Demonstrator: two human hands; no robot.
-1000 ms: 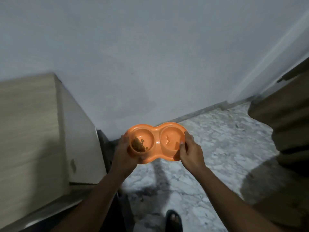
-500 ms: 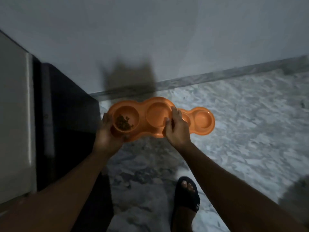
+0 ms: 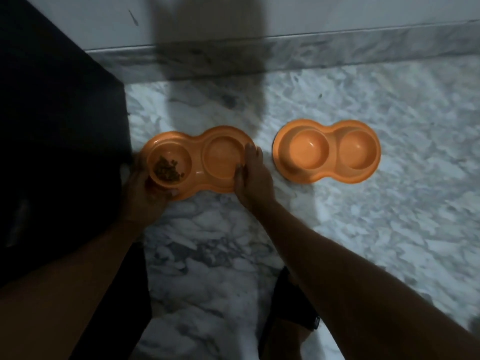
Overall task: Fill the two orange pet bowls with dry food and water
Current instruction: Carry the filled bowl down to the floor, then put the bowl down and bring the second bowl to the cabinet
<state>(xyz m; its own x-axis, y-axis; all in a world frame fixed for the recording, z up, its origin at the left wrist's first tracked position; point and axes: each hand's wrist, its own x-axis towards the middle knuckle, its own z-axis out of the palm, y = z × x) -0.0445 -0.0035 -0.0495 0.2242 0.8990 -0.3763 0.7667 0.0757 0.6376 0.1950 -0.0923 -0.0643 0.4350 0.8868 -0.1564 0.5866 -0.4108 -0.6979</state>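
Gripping the ends of one orange double bowl [image 3: 200, 163], the left hand [image 3: 145, 194] and right hand [image 3: 254, 179] both curl round its rim beside the dark cabinet [image 3: 59, 126], near the wall edge of the floor [image 3: 363, 229]. Dry food [image 3: 167, 170] lies in its left well. A second orange bowl [image 3: 327, 152] sits just to the right, apart.

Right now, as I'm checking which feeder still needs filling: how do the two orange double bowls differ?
The left bowl holds dry food in its left well; the right bowl shows none. The left hand and right hand hold the left bowl; the right bowl lies untouched on the floor. Both are orange, twin-welled.
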